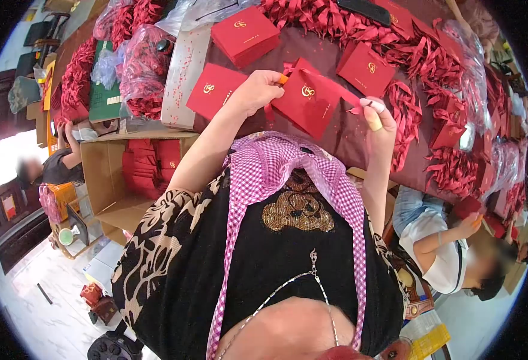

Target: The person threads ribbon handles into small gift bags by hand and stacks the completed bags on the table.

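A red gift bag with a gold emblem (307, 103) lies tilted on the dark red table cover, near its front edge. My left hand (259, 93) pinches the bag's upper left edge, an orange cover on one fingertip. To the right, my right hand (378, 117) is closed on the end of a red ribbon (349, 96) stretched from the bag. A pale yellow cover is on one of its fingers. Another red bag (216, 90) lies partly behind my left wrist. Stacked red bags (244, 35) sit farther back, with more bags (366, 68) at the right.
Heaps of red ribbons (423, 54) line the table's back and right. Plastic-wrapped ribbon bundles (145, 69) and a green board (105, 90) are at the left. An open cardboard box (111, 174) holds red bags below the edge. People sit at both sides.
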`<action>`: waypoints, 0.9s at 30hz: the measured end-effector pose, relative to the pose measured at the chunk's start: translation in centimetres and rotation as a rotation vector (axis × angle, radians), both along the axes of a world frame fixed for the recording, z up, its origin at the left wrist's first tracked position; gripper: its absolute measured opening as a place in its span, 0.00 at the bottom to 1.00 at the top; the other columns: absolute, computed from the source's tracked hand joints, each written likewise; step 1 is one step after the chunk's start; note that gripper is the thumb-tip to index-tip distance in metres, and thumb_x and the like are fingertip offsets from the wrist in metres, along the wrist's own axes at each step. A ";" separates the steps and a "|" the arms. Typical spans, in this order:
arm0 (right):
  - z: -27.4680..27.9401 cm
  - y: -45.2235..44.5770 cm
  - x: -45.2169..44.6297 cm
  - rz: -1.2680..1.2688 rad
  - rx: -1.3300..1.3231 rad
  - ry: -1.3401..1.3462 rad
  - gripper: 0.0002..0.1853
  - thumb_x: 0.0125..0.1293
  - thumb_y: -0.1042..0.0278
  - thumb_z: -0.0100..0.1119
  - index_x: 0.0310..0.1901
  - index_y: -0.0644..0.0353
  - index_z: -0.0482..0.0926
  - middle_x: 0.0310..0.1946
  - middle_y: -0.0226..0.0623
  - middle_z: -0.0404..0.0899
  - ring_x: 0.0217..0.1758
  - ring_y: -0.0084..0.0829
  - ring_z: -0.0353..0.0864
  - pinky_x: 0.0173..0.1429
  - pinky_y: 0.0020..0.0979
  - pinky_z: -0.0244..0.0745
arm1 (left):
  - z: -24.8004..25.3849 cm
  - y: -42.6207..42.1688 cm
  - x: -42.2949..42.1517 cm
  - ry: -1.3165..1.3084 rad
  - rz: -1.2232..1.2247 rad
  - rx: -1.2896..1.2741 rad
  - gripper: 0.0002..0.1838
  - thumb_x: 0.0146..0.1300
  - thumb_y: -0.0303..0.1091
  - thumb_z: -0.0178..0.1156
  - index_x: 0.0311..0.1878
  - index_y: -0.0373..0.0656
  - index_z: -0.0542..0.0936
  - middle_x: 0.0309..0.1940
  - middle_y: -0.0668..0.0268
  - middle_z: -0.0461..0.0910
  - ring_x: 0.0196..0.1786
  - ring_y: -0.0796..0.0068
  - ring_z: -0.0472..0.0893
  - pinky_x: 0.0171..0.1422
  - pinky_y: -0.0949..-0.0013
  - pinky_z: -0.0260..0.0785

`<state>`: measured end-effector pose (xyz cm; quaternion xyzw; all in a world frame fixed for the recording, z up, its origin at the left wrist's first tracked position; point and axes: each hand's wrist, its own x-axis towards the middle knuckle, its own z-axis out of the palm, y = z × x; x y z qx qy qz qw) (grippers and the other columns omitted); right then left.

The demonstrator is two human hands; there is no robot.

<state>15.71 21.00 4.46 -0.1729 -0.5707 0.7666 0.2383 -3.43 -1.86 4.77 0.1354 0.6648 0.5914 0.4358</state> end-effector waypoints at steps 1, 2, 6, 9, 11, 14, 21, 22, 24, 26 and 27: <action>1.2 -0.9 -0.4 -0.023 0.163 -0.023 0.08 0.61 0.78 0.58 0.43 0.64 0.81 0.46 0.35 0.79 0.49 0.24 0.76 0.54 0.24 0.69 | 0.3 0.0 0.1 -0.001 0.000 -0.001 0.17 0.51 0.19 0.55 0.46 0.32 0.80 0.28 0.74 0.76 0.27 0.87 0.70 0.29 0.80 0.60; 2.4 -1.5 -0.8 -0.003 0.383 -0.011 0.08 0.61 0.79 0.58 0.43 0.62 0.81 0.49 0.35 0.77 0.52 0.24 0.74 0.56 0.24 0.68 | 0.7 0.0 0.2 0.002 0.003 -0.011 0.17 0.51 0.19 0.55 0.46 0.32 0.80 0.28 0.73 0.76 0.27 0.87 0.70 0.29 0.80 0.60; 2.0 -3.6 -1.3 0.190 0.450 -0.095 0.09 0.59 0.76 0.60 0.42 0.58 0.82 0.39 0.33 0.80 0.45 0.27 0.77 0.53 0.26 0.68 | 1.4 -0.2 0.0 -0.036 -0.052 -0.036 0.17 0.53 0.19 0.56 0.48 0.31 0.77 0.35 0.70 0.79 0.34 0.85 0.75 0.39 0.81 0.67; 1.0 -5.5 -2.5 0.221 0.588 -0.193 0.11 0.55 0.76 0.64 0.41 0.57 0.81 0.34 0.35 0.80 0.39 0.29 0.78 0.46 0.29 0.71 | 2.3 0.1 0.4 -0.056 -0.069 0.004 0.17 0.52 0.18 0.56 0.48 0.32 0.78 0.35 0.70 0.79 0.34 0.85 0.75 0.39 0.81 0.67; -0.5 -7.0 -3.0 0.174 0.368 -0.230 0.10 0.54 0.74 0.65 0.39 0.58 0.81 0.34 0.36 0.80 0.38 0.31 0.78 0.44 0.30 0.73 | 2.0 0.1 0.6 -0.047 -0.068 0.010 0.18 0.51 0.18 0.56 0.48 0.32 0.78 0.35 0.70 0.79 0.35 0.85 0.75 0.40 0.81 0.67; -1.4 -7.4 -3.2 0.189 0.554 -0.190 0.09 0.54 0.72 0.66 0.39 0.58 0.81 0.33 0.37 0.80 0.36 0.31 0.79 0.41 0.29 0.74 | 2.0 0.1 0.7 -0.054 -0.059 0.034 0.18 0.50 0.18 0.56 0.47 0.32 0.78 0.36 0.69 0.79 0.36 0.84 0.75 0.40 0.81 0.67; -1.6 -8.2 -3.2 0.211 0.263 -0.292 0.08 0.57 0.73 0.65 0.38 0.63 0.80 0.31 0.32 0.80 0.35 0.21 0.77 0.42 0.24 0.72 | 2.6 0.2 1.4 -0.189 -0.076 0.101 0.18 0.48 0.17 0.55 0.46 0.32 0.78 0.35 0.68 0.80 0.34 0.81 0.77 0.41 0.79 0.69; -1.3 -8.2 -3.2 0.224 0.227 -0.316 0.07 0.58 0.73 0.64 0.38 0.64 0.80 0.31 0.30 0.80 0.35 0.19 0.76 0.42 0.23 0.72 | 2.5 0.2 1.4 -0.190 -0.076 0.100 0.18 0.48 0.17 0.55 0.46 0.32 0.78 0.35 0.68 0.80 0.34 0.81 0.77 0.41 0.79 0.69; -1.2 -8.2 -3.2 0.236 0.190 -0.341 0.07 0.59 0.73 0.64 0.38 0.65 0.80 0.31 0.28 0.80 0.35 0.17 0.75 0.42 0.22 0.71 | 2.3 0.2 1.3 -0.155 -0.103 0.078 0.19 0.47 0.17 0.55 0.46 0.32 0.78 0.34 0.68 0.80 0.33 0.81 0.77 0.40 0.78 0.69; -1.2 -8.2 -3.2 0.253 0.204 -0.358 0.06 0.60 0.73 0.63 0.38 0.65 0.80 0.31 0.27 0.80 0.36 0.16 0.75 0.42 0.21 0.71 | 2.2 0.3 1.4 -0.145 -0.111 0.067 0.19 0.47 0.17 0.54 0.46 0.32 0.78 0.34 0.67 0.80 0.33 0.81 0.77 0.40 0.79 0.69; -1.1 -8.2 -3.2 0.252 0.204 -0.358 0.06 0.60 0.73 0.63 0.38 0.65 0.80 0.31 0.27 0.80 0.36 0.16 0.75 0.42 0.21 0.71 | 2.1 0.3 1.4 -0.135 -0.118 0.056 0.18 0.48 0.17 0.54 0.46 0.32 0.78 0.34 0.67 0.80 0.33 0.81 0.77 0.40 0.79 0.69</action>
